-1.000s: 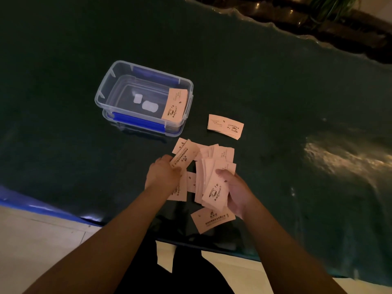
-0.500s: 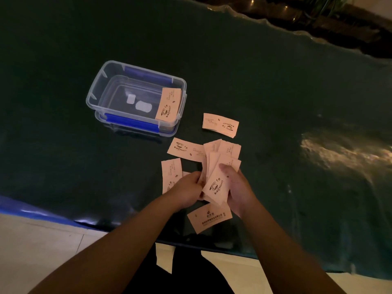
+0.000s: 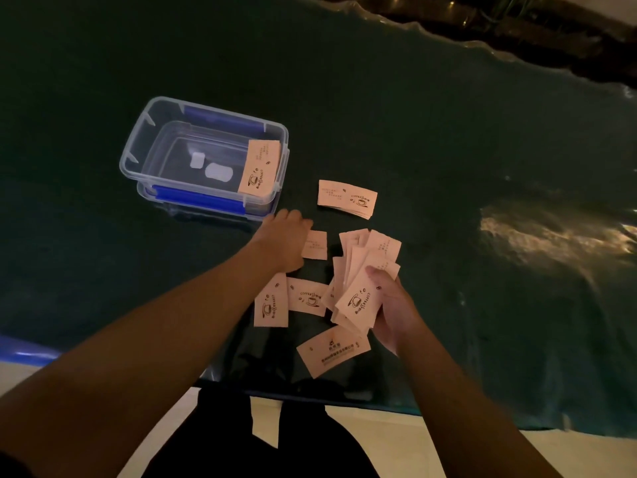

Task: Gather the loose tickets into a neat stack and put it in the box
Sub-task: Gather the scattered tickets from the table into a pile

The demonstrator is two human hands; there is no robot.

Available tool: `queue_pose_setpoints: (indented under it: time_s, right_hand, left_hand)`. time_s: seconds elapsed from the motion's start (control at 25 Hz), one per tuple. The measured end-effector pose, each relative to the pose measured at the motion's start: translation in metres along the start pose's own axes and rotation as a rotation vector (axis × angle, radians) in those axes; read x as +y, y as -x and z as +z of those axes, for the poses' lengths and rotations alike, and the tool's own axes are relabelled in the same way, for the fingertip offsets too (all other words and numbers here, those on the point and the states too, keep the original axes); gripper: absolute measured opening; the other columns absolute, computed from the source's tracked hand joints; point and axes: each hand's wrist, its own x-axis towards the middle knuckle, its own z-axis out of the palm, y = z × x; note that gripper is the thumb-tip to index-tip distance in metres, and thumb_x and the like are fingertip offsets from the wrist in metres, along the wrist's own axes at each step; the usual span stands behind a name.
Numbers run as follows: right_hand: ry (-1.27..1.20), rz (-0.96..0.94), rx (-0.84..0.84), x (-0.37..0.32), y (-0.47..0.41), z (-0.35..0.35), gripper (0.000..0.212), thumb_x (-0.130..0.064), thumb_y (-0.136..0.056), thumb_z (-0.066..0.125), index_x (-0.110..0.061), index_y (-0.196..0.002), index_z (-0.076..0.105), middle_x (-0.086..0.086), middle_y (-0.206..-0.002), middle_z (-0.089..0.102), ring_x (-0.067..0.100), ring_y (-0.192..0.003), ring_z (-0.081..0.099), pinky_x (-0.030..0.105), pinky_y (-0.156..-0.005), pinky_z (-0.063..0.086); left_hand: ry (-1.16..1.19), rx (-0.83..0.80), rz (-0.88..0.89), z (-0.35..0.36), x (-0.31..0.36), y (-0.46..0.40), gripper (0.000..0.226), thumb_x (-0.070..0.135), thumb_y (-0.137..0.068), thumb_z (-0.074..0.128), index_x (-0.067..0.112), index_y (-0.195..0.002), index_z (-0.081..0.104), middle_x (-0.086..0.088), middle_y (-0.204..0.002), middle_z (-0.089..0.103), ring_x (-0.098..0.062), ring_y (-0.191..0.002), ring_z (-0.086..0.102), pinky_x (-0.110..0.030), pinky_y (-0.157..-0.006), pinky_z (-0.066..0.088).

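Pale pink coffee tickets lie scattered on the dark green table cover. My right hand (image 3: 389,305) grips a fanned bunch of tickets (image 3: 358,298). My left hand (image 3: 284,241) lies palm down over one loose ticket (image 3: 315,244) just below the box; whether it grips the ticket is unclear. Two more tickets (image 3: 272,301) lie beside my left forearm, and one ticket (image 3: 332,351) sits near the table's front edge. A small neat stack (image 3: 346,198) rests to the right of the clear plastic box (image 3: 138,146). One ticket (image 3: 260,167) leans inside the box's right end.
The box stands on its blue-clipped lid (image 3: 196,200). The table cover (image 3: 448,132) is wrinkled and shiny at the right. The front edge of the table runs just below the tickets, with pale floor and my dark trousers beneath.
My left hand has left the bunch and reached up and left onto the ticket near the box. My right hand has kept its bunch almost in place.
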Motion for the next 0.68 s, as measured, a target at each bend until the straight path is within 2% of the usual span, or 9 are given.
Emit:
queue_pose_setpoints:
  time_s: [0.08,0.2,0.24,0.32,0.4,0.48,0.56,0.64,0.68]
  right_hand:
    - [-0.020,-0.011,-0.013,0.003,-0.001,-0.001,0.032,-0.031,-0.102,0.067,-0.039,-0.133,0.062,0.009,-0.119,0.079,0.031,-0.110,0.077,0.053,-0.085,0.065]
    - [-0.004,-0.003,-0.001,0.008,0.000,0.000,0.027,-0.033,-0.101,0.068,-0.025,-0.127,0.071,0.009,-0.102,0.084,0.028,-0.099,0.080,0.057,-0.096,0.061]
    - [-0.015,0.003,0.005,0.010,0.000,0.000,0.025,-0.033,-0.101,0.068,-0.023,-0.124,0.073,0.010,-0.101,0.084,0.028,-0.096,0.081,0.058,-0.098,0.060]
    - [-0.054,0.000,0.003,0.013,0.001,0.000,0.025,-0.031,-0.103,0.066,-0.020,-0.124,0.073,0.011,-0.104,0.084,0.027,-0.094,0.082,0.058,-0.099,0.059]
    - [-0.115,-0.005,-0.009,0.015,0.003,0.002,0.026,-0.029,-0.104,0.064,-0.019,-0.127,0.071,0.011,-0.104,0.084,0.028,-0.093,0.082,0.055,-0.094,0.061]
    - [-0.184,-0.015,-0.023,0.013,0.006,0.004,0.026,-0.030,-0.104,0.063,-0.019,-0.127,0.069,0.012,-0.105,0.084,0.030,-0.097,0.080,0.055,-0.094,0.060]
    - [-0.228,-0.038,-0.037,0.007,0.008,0.005,0.028,-0.030,-0.104,0.062,-0.021,-0.130,0.068,0.015,-0.114,0.082,0.035,-0.112,0.075,0.060,-0.103,0.056]
    - [-0.227,-0.054,-0.041,0.000,0.010,0.002,0.029,-0.031,-0.104,0.062,-0.024,-0.132,0.068,0.013,-0.120,0.081,0.036,-0.119,0.072,0.061,-0.103,0.056]
    - [-0.219,-0.061,-0.041,-0.002,0.011,-0.001,0.029,-0.031,-0.103,0.063,-0.025,-0.131,0.068,0.012,-0.119,0.082,0.036,-0.119,0.072,0.059,-0.099,0.058]
  left_hand:
    - [0.024,-0.008,-0.039,-0.002,0.006,-0.003,0.090,0.045,-0.079,0.081,0.018,-0.153,0.038,-0.014,-0.150,0.046,-0.035,-0.137,0.045,-0.054,-0.113,0.038]
    - [0.217,-0.090,-0.110,0.002,0.016,0.006,0.091,0.046,-0.075,0.085,0.018,-0.149,0.040,-0.011,-0.141,0.051,-0.032,-0.129,0.052,-0.051,-0.108,0.047]
    - [0.288,-0.101,-0.114,0.005,0.020,0.010,0.080,0.043,-0.078,0.083,0.018,-0.144,0.046,-0.009,-0.137,0.054,-0.029,-0.124,0.055,-0.049,-0.104,0.051]
    - [0.449,-0.102,-0.082,0.010,0.030,0.016,0.043,0.040,-0.089,0.073,0.020,-0.125,0.060,-0.005,-0.125,0.062,-0.021,-0.106,0.062,-0.042,-0.093,0.055]
    - [0.623,-0.082,-0.082,0.010,0.042,0.019,0.024,0.035,-0.098,0.062,0.022,-0.119,0.064,-0.001,-0.116,0.065,-0.016,-0.098,0.063,-0.037,-0.087,0.055]
    - [0.798,-0.045,-0.127,0.008,0.054,0.020,0.023,0.031,-0.103,0.056,0.022,-0.123,0.065,0.005,-0.113,0.065,-0.012,-0.096,0.062,-0.032,-0.081,0.052]
    - [0.936,-0.049,-0.157,0.006,0.062,0.022,0.024,0.029,-0.105,0.052,0.025,-0.122,0.069,0.008,-0.109,0.068,-0.009,-0.091,0.063,-0.028,-0.071,0.047]
    - [1.061,-0.085,-0.160,0.006,0.067,0.026,0.024,0.028,-0.106,0.050,0.029,-0.119,0.071,0.008,-0.105,0.070,-0.012,-0.092,0.067,-0.030,-0.071,0.050]
    - [1.073,-0.085,-0.147,0.007,0.067,0.029,0.024,0.026,-0.106,0.051,0.029,-0.119,0.071,0.008,-0.106,0.070,-0.013,-0.094,0.069,-0.033,-0.076,0.055]
